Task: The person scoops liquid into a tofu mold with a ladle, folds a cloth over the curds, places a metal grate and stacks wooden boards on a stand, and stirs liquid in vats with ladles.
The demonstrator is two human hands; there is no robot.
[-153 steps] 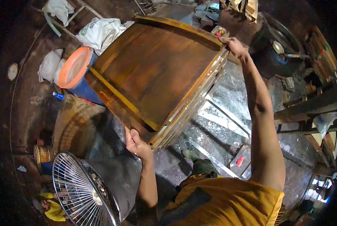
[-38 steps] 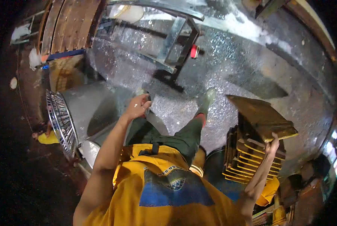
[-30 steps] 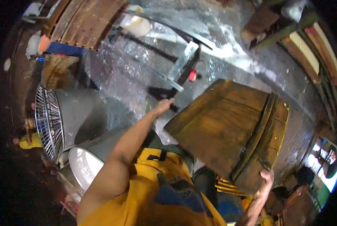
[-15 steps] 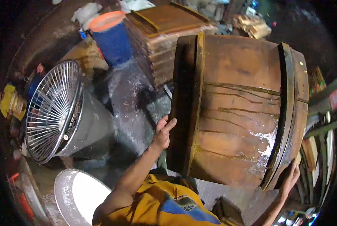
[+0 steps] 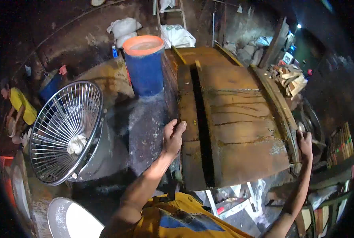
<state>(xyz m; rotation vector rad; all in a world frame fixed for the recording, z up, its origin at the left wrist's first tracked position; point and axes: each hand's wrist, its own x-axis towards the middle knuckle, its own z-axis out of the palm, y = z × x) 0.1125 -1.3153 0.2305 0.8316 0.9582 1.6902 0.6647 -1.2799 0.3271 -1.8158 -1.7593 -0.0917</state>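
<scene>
A broad brown wooden board [image 5: 244, 127] with raised battens and wet dark cracks is held in front of me, level with my chest. My left hand [image 5: 173, 137] is closed on its left edge, thumb up. At the right edge, my right hand [image 5: 305, 144] grips the board near the outer batten. Just beyond its far end is a stack of similar wooden boards [image 5: 204, 55], with battens on top. The held board overlaps this stack in view; I cannot tell whether they touch.
To the left stands a large fan [image 5: 72, 131] with a metal cage, and below it a white-filled round basin [image 5: 62, 210]. A blue barrel [image 5: 145, 75] with an orange rim is beside the stack. Scrap wood [image 5: 290, 79] lies at right. A person in yellow [image 5: 22, 105] bends at far left.
The board has swung from steeply tilted to flatter, and its far end now lies over the stack. Both hands still hold its edges; the right hand has come up. My view has lifted.
</scene>
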